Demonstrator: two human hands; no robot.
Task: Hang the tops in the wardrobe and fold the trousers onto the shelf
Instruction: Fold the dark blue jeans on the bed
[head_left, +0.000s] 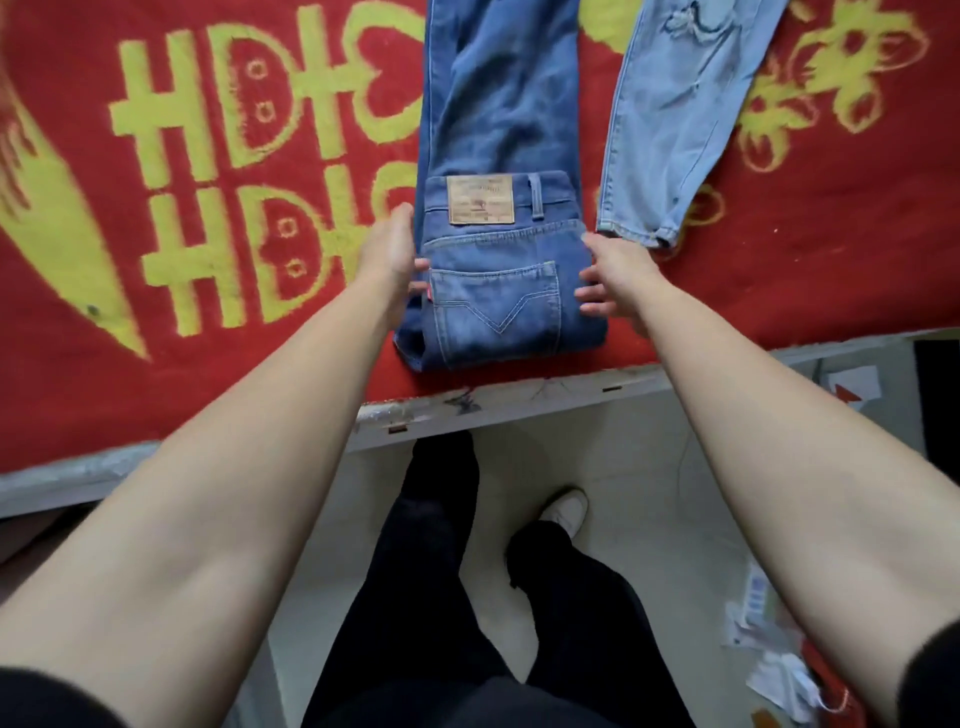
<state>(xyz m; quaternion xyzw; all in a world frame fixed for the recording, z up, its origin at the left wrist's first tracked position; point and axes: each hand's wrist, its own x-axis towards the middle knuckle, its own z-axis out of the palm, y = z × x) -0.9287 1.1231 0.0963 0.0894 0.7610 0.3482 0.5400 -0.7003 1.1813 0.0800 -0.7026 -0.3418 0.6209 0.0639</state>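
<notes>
The dark blue jeans (498, 291) lie close to the near edge of the bed (519, 402), just right of its middle. The waist end is turned over onto the legs, so the back pocket (496, 296) and the leather patch (480, 200) face up. The legs run straight on toward the far edge and out of view.

The left hand (387, 249) stands against the left side of the fold with its thumb on top of the denim. Whether its fingers hook under the cloth cannot be told. The right hand (613, 275) is at the right side, its fingers lightly bent and their tips resting on the top layer, plainly gripping nothing.

The step looks like squaring this first fold before the next one. To do it well, both side edges should be pressed in evenly so the seams stack. The top layer should then be smoothed away from the body, and the legs kept in line so the bundle stays narrow enough for a shelf.

Below, a pale floor (649, 493) shows, with loose papers (753, 608) at the right. Over the white frame lies a red blanket (208, 389) with yellow figures. Farther off, toward the far right corner, light blue jeans (670, 130) lie unfolded just beside the dark pair. No wardrobe, shelf or tops are in view.
</notes>
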